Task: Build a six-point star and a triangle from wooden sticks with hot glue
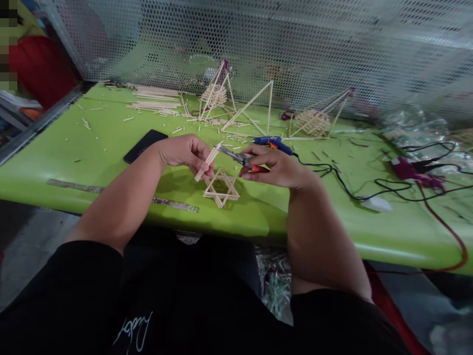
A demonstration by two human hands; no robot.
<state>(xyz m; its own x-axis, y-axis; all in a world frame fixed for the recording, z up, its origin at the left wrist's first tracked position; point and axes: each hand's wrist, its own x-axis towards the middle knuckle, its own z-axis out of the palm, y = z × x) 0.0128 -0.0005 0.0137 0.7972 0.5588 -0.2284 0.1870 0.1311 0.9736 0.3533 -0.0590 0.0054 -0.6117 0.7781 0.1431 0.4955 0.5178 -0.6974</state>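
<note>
Between its thumb and fingers my left hand [190, 154] pinches a small bundle of thin wooden sticks [208, 162], tilted up to the right. My right hand [275, 165] is closed round the red handles of a pair of pliers [238, 157]. The metal jaws point left and meet the upper end of the bundle; whether they grip a stick I cannot tell. Just below the hands, a six-pointed star made of layered sticks [221, 197] lies on the green tabletop [251, 219]. A blue glue gun [273, 143] rests behind my right hand.
Stick pyramid frames [218, 93] stand along the perforated metal screen [295, 49]. Loose sticks [157, 93] and offcuts lie at the back left. A dark phone [146, 145] and a metal ruler strip [173, 203] are left. Black cables [343, 185] and a purple object [404, 170] lie right.
</note>
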